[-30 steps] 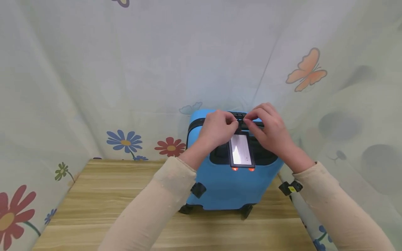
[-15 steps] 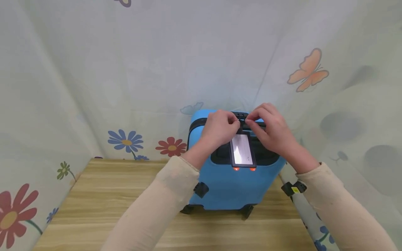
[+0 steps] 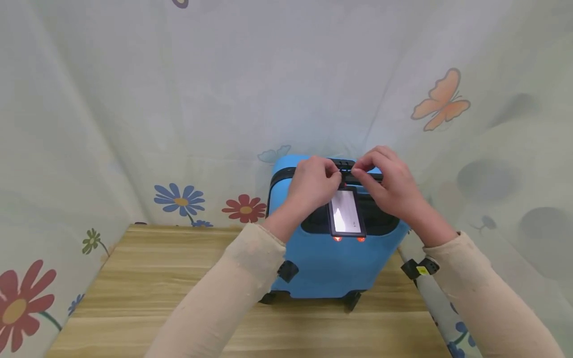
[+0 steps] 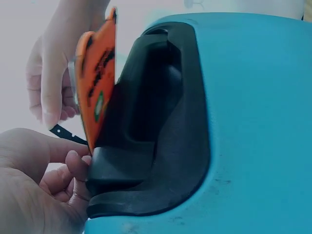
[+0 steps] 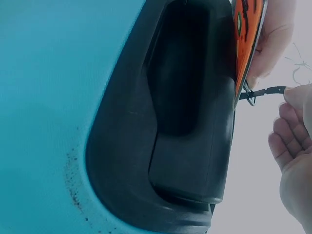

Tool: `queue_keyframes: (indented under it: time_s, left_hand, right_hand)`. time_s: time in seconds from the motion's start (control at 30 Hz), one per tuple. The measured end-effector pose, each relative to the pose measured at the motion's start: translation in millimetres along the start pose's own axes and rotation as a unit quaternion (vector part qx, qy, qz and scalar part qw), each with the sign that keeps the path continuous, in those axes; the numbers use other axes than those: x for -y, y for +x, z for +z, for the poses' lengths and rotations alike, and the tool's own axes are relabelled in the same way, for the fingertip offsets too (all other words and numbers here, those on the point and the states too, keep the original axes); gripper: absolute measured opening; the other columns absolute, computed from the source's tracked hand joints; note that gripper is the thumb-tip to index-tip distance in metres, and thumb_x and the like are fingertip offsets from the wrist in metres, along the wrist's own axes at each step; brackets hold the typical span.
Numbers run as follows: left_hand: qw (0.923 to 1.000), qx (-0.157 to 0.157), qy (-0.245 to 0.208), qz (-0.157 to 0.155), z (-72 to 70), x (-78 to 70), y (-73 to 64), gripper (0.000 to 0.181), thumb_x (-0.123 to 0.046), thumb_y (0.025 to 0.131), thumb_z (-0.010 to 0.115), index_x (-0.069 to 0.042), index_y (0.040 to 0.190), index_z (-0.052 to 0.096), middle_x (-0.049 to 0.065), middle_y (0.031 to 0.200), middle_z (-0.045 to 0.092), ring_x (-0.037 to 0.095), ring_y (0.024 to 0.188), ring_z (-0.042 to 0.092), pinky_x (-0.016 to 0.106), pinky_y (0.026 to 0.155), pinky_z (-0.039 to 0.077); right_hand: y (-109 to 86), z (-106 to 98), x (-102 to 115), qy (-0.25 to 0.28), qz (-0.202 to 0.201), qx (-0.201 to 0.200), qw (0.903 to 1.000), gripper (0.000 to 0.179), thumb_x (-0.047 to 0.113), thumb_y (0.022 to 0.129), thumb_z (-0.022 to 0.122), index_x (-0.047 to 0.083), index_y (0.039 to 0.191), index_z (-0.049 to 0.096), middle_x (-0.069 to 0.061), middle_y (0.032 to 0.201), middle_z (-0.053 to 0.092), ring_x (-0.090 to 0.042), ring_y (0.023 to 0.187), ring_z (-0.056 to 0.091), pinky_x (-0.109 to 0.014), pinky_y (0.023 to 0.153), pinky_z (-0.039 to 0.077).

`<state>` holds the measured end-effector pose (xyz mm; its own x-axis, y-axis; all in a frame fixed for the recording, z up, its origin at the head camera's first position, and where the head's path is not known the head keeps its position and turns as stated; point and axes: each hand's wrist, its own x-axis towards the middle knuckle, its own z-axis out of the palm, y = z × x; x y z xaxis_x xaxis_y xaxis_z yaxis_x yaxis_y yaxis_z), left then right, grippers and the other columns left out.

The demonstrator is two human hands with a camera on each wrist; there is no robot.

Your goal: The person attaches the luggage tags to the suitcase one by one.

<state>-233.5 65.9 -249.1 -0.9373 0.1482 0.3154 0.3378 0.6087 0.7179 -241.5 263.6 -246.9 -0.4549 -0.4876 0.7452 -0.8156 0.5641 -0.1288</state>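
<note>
A blue suitcase (image 3: 329, 271) stands upright with black handle trim (image 4: 192, 97). A luggage tag (image 3: 345, 213) hangs at its top handle, its pale side showing in the head view; its orange face (image 4: 100, 73) bears black marks. My left hand (image 3: 313, 183) pinches beside the handle, at the base of the tag's black strap (image 5: 265, 91). A small metal ring (image 5: 250, 95) shows there. My right hand (image 3: 394, 183) pinches the strap's free end between thumb and finger, just right of the left fingertips. The strap passes between the hands; its exact threading is hidden.
Under the suitcase's black wheels (image 3: 351, 301) lies a wood-grain tabletop (image 3: 179, 263). A pale curtain (image 3: 286, 89) printed with flowers and butterflies hangs close behind and on both sides. Black straps with small devices (image 3: 288, 271) are worn on the wrists.
My right hand has drawn slightly rightward, widening the gap between the fingertips of both hands a little. The left hand keeps its place at the handle, and the suitcase stays put.
</note>
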Motion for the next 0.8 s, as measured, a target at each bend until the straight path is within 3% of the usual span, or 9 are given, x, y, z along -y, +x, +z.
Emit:
queue_keyframes:
  time_s: [0.23,0.47,0.63,0.8]
  left_hand:
    - [0.9998,-0.014,0.000,0.013,3.9,2.2,-2.5,0.017,-0.021,0.107,0.066,-0.014,0.098,0.078,-0.003,0.085,0.071,0.017,0.079,0.063,0.027,0.065,0.051]
    - [0.9995,-0.024,0.006,0.019,5.0,4.1,-5.3,0.017,-0.022,0.107,0.066,-0.013,0.099,0.078,-0.001,0.088,0.072,0.017,0.082,0.063,0.026,0.067,0.053]
    - [0.9992,-0.028,0.010,0.026,5.8,5.4,-6.0,0.016,-0.022,0.107,0.067,-0.013,0.102,0.079,0.000,0.093,0.074,0.017,0.084,0.063,0.026,0.070,0.054]
    - [0.9988,-0.030,0.013,0.036,7.4,6.0,-6.6,0.017,-0.023,0.107,0.067,-0.012,0.103,0.080,0.001,0.095,0.075,0.016,0.085,0.063,0.026,0.070,0.054]
  right_hand:
    - [3.9,-3,-2,0.084,0.101,0.042,0.9904,0.003,0.000,0.100,0.071,-0.001,0.102,0.069,-0.009,0.097,0.067,-0.014,0.090,0.056,-0.022,0.079,0.048]
    - [14.2,-2,-5,0.128,0.169,0.082,0.9739,0.012,0.009,0.106,0.066,-0.001,0.112,0.069,-0.012,0.106,0.068,-0.019,0.096,0.058,-0.025,0.086,0.049]
    - [18.2,0,-10,0.140,0.202,0.098,0.9643,0.020,0.016,0.108,0.065,0.000,0.118,0.068,-0.012,0.111,0.069,-0.021,0.099,0.060,-0.026,0.089,0.050]
    - [17.1,3,-15,0.134,0.194,0.076,0.9688,0.018,0.012,0.105,0.068,-0.002,0.117,0.067,-0.013,0.112,0.068,-0.019,0.101,0.061,-0.024,0.091,0.049]
